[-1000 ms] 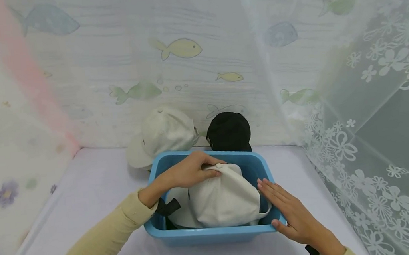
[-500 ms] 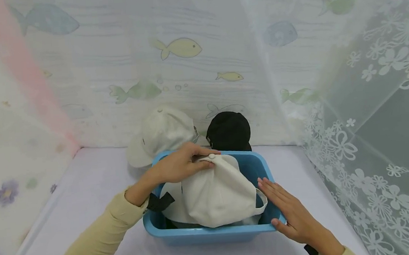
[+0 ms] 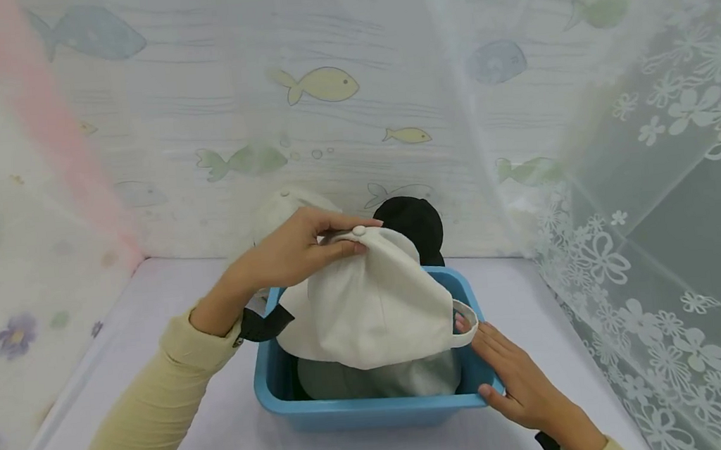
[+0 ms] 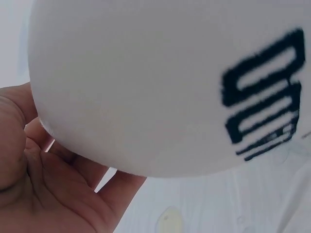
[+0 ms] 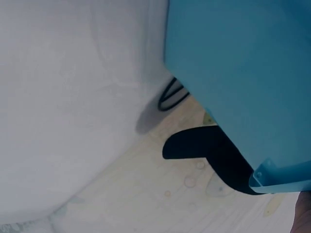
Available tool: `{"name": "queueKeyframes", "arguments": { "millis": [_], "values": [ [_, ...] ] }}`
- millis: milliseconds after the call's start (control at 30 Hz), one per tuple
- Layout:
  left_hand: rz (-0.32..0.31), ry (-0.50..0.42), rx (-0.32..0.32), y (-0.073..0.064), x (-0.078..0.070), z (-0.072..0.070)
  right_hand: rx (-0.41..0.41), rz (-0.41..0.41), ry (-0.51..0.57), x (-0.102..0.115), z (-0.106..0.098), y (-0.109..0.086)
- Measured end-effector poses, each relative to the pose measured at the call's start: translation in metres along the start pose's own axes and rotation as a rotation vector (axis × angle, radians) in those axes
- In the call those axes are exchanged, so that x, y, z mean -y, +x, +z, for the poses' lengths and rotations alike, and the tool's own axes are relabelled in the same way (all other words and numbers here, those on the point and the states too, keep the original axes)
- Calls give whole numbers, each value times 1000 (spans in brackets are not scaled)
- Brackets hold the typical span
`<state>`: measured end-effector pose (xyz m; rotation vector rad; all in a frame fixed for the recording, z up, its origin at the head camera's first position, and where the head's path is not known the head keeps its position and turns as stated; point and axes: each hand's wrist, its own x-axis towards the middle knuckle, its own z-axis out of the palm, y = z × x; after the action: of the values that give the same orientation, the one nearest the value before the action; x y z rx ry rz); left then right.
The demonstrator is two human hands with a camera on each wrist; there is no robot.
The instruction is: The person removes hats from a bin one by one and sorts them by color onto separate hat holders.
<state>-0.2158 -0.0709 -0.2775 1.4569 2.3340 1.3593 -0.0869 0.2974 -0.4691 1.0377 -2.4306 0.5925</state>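
Note:
A white baseball cap (image 3: pixel 379 301) hangs from my left hand (image 3: pixel 286 252), which pinches its crown beside the top button; the brim points left and the back strap right. In the left wrist view the cap (image 4: pixel 131 92) fills most of the picture, a dark striped logo on it, and the hand (image 4: pixel 58 179) shows below left. Under it, a blue plastic bin (image 3: pixel 375 414) holds a grey cap (image 3: pixel 404 380). My right hand (image 3: pixel 519 382) rests on the bin's right rim, fingers straight, thumb at the front corner. The cap's strap overlaps its fingertips in this view.
Behind the bin stand a black cap (image 3: pixel 420 224) and another white cap (image 3: pixel 270 211), partly hidden by my left hand. A white cloth (image 3: pixel 185 338) covers the table. A curtain with printed fish (image 3: pixel 324 84) closes off the back.
My left hand has lifted the white cap up and slightly left, from inside the bin to above its rim, uncovering the grey cap. My right hand has stayed on the rim.

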Motion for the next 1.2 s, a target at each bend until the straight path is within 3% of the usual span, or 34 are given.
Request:
{"name": "queueKeyframes", "arguments": {
  "millis": [133, 333, 567, 767, 933, 1067, 1200],
  "values": [
    [15, 8, -23, 4, -9, -17, -3, 2, -2, 0, 0, 0],
    [16, 92, -91, 9, -22, -44, -15, -5, 35, 0, 1, 3],
    [34, 119, -126, 14, -19, -74, -34, -13, 50, 0, 1, 2],
    [21, 193, -214, 18, -9, -96, -47, -28, 68, 0, 3, 3],
    [-7, 287, -288, 20, 2, -106, -48, -21, 70, 0, 4, 3],
    [-82, 297, -326, 19, 24, -108, -50, -18, 77, 2, 4, 3],
    [-123, 281, -316, 18, 56, -103, -48, -14, 84, 3, 5, 1]
  ]
}}
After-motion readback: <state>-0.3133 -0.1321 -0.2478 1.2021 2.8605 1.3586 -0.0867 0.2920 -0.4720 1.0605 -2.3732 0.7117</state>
